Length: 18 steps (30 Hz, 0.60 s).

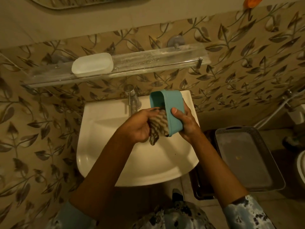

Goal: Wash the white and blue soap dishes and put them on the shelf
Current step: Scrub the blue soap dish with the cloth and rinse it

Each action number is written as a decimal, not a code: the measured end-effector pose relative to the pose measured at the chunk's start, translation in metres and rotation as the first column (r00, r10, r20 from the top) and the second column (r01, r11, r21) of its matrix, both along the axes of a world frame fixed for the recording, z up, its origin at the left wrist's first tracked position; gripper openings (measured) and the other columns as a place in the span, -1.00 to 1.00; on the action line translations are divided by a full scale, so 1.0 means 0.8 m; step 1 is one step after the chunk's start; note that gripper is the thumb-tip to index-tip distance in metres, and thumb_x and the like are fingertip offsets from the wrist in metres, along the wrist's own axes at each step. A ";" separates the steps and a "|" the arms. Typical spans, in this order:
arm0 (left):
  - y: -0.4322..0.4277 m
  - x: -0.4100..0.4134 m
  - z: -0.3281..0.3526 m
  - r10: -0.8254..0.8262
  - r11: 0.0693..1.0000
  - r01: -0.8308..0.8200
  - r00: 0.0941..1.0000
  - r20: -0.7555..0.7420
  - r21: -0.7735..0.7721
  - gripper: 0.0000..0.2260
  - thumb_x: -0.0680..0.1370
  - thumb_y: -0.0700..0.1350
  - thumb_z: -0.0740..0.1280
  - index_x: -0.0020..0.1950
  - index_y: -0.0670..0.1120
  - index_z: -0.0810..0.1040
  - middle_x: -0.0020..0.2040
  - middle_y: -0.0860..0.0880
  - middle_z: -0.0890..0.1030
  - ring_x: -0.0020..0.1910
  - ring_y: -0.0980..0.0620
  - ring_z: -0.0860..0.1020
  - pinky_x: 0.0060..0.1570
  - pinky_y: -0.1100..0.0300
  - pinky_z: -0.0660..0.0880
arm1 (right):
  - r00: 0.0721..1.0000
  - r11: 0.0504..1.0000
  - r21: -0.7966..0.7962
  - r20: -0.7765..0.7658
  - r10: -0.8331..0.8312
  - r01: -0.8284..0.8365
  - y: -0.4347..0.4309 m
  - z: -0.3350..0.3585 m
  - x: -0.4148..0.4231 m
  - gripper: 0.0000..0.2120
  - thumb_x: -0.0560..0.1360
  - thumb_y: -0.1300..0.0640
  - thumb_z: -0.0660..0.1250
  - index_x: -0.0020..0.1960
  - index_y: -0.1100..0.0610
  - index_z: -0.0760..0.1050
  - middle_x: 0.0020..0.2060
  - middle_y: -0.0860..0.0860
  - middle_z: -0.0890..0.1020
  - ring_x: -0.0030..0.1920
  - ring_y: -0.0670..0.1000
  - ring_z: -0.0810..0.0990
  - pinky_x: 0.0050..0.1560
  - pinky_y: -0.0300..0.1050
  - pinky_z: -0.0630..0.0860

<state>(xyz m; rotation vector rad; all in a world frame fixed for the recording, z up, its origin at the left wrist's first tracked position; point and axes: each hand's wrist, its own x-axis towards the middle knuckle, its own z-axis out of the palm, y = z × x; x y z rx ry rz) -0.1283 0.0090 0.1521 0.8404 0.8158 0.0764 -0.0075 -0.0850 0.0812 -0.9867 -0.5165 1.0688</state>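
My right hand grips the blue soap dish by its side and holds it tilted on edge above the white sink. My left hand is closed on a striped cloth that is pressed into the dish's open side. The white soap dish sits upside down on the left half of the glass shelf above the sink.
A chrome tap stands at the back of the sink, just left of the blue dish. A grey plastic tray lies to the right of the sink. The leaf-patterned tiled wall runs behind the shelf. A hose hangs at the far right.
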 end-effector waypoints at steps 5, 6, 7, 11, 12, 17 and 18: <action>0.002 0.005 0.003 0.266 0.931 -0.250 0.964 0.027 -0.267 -0.63 0.60 -0.11 0.11 0.32 -0.26 0.45 0.27 -0.28 0.53 0.23 -0.20 0.52 0.10 -0.10 0.48 | 0.993 0.997 -0.020 -0.097 0.066 -0.068 -0.001 -0.011 -0.021 -0.08 0.20 -0.13 0.57 0.42 0.19 0.29 0.14 0.16 0.58 0.10 0.10 0.60 0.04 -0.01 0.60; -0.004 0.003 0.001 0.252 0.938 -0.228 0.966 0.060 -0.262 -0.62 0.60 -0.07 0.12 0.32 -0.25 0.46 0.25 -0.27 0.54 0.22 -0.20 0.52 0.17 -0.11 0.46 | 0.991 0.997 -0.026 -0.121 0.066 -0.070 -0.002 -0.012 -0.023 -0.09 0.20 -0.14 0.57 0.40 0.19 0.30 0.12 0.14 0.59 0.08 0.09 0.61 0.01 -0.03 0.61; -0.009 0.000 -0.001 0.223 0.952 -0.195 0.970 0.100 -0.235 -0.61 0.60 -0.03 0.15 0.31 -0.23 0.47 0.23 -0.25 0.56 0.21 -0.18 0.53 0.21 -0.11 0.44 | 0.989 0.997 -0.031 -0.132 0.068 -0.072 -0.004 -0.012 -0.024 -0.11 0.20 -0.14 0.57 0.39 0.18 0.33 0.09 0.12 0.62 0.05 0.08 0.62 -0.01 -0.04 0.61; -0.023 -0.013 -0.007 0.033 0.999 -0.030 0.971 0.238 -0.019 -0.62 0.50 -0.16 0.25 0.31 -0.18 0.43 0.23 -0.19 0.56 0.22 -0.13 0.53 0.20 -0.08 0.49 | 0.981 0.998 -0.009 -0.188 0.056 -0.058 -0.005 -0.005 -0.021 -0.14 0.21 -0.13 0.57 0.37 0.20 0.35 0.04 0.11 0.66 0.02 0.08 0.65 -0.03 -0.03 0.62; -0.025 -0.015 -0.009 -0.046 0.998 0.035 0.973 0.228 0.053 -0.65 0.50 -0.22 0.23 0.29 -0.17 0.43 0.22 -0.18 0.55 0.20 -0.10 0.54 0.19 -0.02 0.50 | 0.975 0.999 -0.010 -0.218 0.042 -0.045 -0.004 0.000 -0.016 -0.14 0.20 -0.13 0.57 0.37 0.20 0.36 0.04 0.13 0.65 0.02 0.09 0.64 -0.02 -0.01 0.62; -0.021 -0.025 0.006 -0.436 0.836 0.398 0.900 0.017 0.378 -0.74 0.57 -0.31 0.20 0.19 -0.06 0.50 0.11 -0.06 0.61 0.10 0.04 0.59 0.12 0.19 0.54 | 0.985 0.996 -0.044 -0.160 0.065 -0.073 -0.003 0.015 -0.004 -0.24 0.19 -0.16 0.56 0.30 0.08 0.44 -0.01 0.08 0.67 -0.01 0.06 0.65 -0.02 -0.03 0.63; -0.017 -0.024 0.009 -0.442 0.826 0.409 0.897 -0.006 0.387 -0.74 0.57 -0.30 0.20 0.20 -0.07 0.50 0.11 -0.06 0.62 0.09 0.03 0.60 0.11 0.18 0.55 | 0.979 0.996 -0.046 -0.193 0.066 -0.076 -0.004 0.014 -0.007 -0.22 0.18 -0.17 0.57 0.31 0.08 0.44 -0.01 0.08 0.68 -0.02 0.06 0.65 -0.05 -0.04 0.64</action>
